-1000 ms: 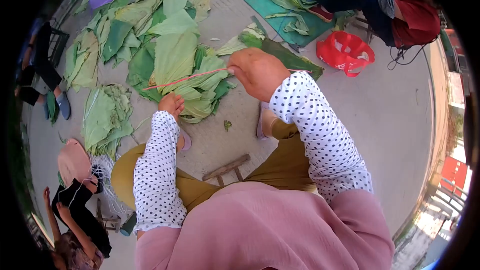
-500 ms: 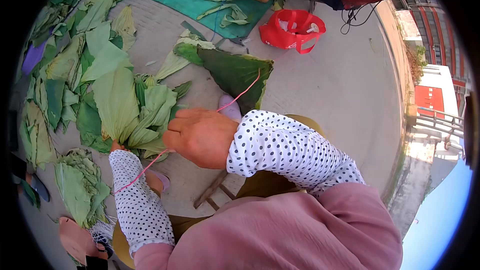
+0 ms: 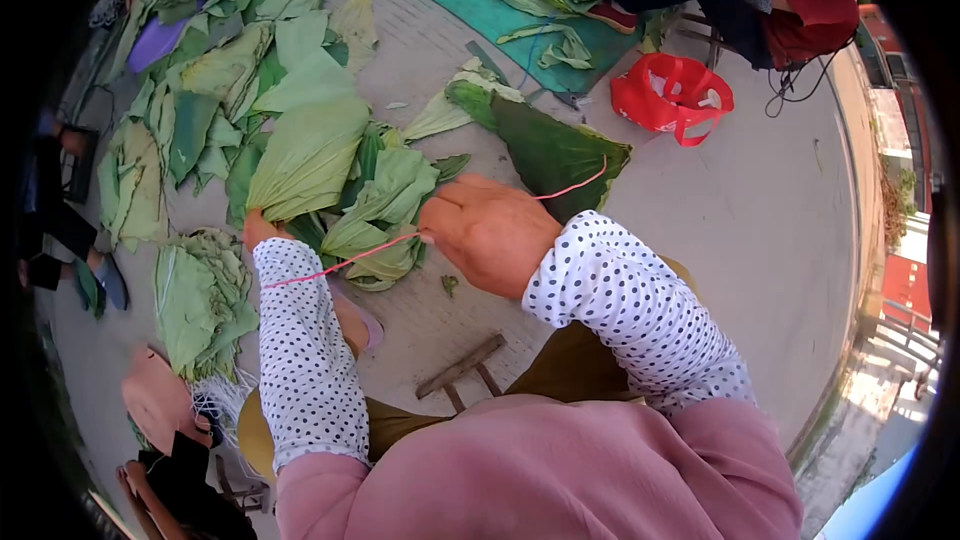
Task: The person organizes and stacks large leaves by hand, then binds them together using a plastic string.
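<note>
My left hand (image 3: 264,228) is closed around the gathered base of a broad, pale green dried leaf (image 3: 312,158), which fans out above it. A pink string (image 3: 355,258) is pinched in my right hand (image 3: 490,232). One length of it runs left across my left forearm, and its other end sticks out to the right over a dark green leaf (image 3: 555,155). A crumpled green leaf bunch (image 3: 390,190) lies between my hands. The fingertips of my right hand are partly hidden under its back.
Leaf piles (image 3: 190,130) cover the ground at left, with a stacked leaf bundle (image 3: 200,290) nearer me. A red bag (image 3: 668,95) stands beside a green mat (image 3: 470,10). A seated person (image 3: 700,0) is at the far right; other people are at left. A wooden stool (image 3: 460,365) lies below.
The view has swung, so the scene sits farther right. The leaf in my left hand has tilted to the right. My right hand still holds the string, now farther from my left hand.
</note>
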{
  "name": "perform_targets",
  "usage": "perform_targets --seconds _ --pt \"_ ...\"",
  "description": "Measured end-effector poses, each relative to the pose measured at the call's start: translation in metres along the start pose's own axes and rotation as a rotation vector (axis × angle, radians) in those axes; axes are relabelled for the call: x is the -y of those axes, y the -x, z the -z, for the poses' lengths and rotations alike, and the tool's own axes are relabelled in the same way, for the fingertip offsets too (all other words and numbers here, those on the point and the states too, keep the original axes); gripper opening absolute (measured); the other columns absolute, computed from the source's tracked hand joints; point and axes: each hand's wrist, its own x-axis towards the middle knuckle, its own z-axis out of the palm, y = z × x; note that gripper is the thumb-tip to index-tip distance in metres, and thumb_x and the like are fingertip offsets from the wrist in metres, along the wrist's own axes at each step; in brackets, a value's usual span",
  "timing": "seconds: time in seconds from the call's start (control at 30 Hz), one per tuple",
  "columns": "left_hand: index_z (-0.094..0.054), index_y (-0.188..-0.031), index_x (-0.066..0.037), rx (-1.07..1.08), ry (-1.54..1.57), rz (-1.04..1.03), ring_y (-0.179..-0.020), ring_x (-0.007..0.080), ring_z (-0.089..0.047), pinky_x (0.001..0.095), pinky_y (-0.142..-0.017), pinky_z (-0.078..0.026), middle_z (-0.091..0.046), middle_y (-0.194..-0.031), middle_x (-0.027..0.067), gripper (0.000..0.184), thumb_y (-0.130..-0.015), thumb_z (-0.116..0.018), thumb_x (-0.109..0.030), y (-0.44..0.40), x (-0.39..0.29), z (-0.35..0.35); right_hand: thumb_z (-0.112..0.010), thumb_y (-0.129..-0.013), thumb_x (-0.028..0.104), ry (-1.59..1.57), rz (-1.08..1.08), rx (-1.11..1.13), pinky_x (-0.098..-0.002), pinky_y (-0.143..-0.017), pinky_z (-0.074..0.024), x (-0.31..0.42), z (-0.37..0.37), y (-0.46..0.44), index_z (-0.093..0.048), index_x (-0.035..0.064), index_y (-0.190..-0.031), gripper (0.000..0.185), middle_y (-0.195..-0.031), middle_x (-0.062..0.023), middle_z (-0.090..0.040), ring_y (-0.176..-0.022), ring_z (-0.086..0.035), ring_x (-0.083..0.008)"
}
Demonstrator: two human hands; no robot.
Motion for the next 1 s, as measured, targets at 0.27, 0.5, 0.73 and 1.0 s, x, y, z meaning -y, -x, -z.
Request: perform_targets --seconds 0.27,0.5,0.73,1.0 --pt "-0.051 -0.100 -0.007 0.390 -0.058 -0.327 -0.070 0.0124 -0.054 0.0267 -0.055 -0.045 -0.057 -0.086 0.0032 0.021 -0.083 -0.065 -0.009 0.050 -0.092 -0.012 -0.057 -0.088 0.010 0.055 -0.063 -0.080 -0.0418 -0.074 -0.0468 0.002 0.011 0.003 -0.059 0.0033 -0.091 0.008 -0.087 -0.0150 -0.060 -0.087 -0.057 -0.0343" --pt "-0.050 -0.104 -0.009 0.595 -0.133 -0.268 -0.087 0.0159 -0.056 0.0368 -0.076 -0.048 -0.058 -0.097 0.0031 0.024 -0.087 -0.066 -0.014 0.143 -0.170 0.018 -0.054 -0.089 0.015 0.046 -0.068 -0.231 -0.0442 -0.075 -0.0465 0.018 0.019 0.000 -0.058 0.0029 -0.091 0.012 -0.088 -0.0159 -0.061 -0.088 -0.058 -0.0353" --pt "-0.059 -0.098 -0.009 0.633 -0.065 -0.268 -0.081 0.0115 -0.058 0.0300 -0.074 -0.046 -0.063 -0.089 0.0002 0.017 -0.088 -0.066 -0.020 0.182 -0.175 0.034 -0.056 -0.088 0.011 0.018 0.018 -0.283 -0.0424 -0.073 -0.0462 0.023 0.022 0.000 -0.059 0.0019 -0.090 0.010 -0.083 -0.0167 -0.059 -0.083 -0.057 -0.0362" --pt "-0.056 -0.099 -0.009 0.565 -0.086 -0.351 -0.079 0.0129 -0.059 0.0294 -0.070 -0.048 -0.062 -0.088 0.0005 0.018 -0.089 -0.065 -0.020 0.202 -0.173 0.023 -0.054 -0.089 0.014 0.014 0.004 -0.228 -0.0450 -0.075 -0.0460 0.025 0.027 -0.001 -0.058 0.0011 -0.091 0.013 -0.086 -0.0183 -0.060 -0.086 -0.057 -0.0375"
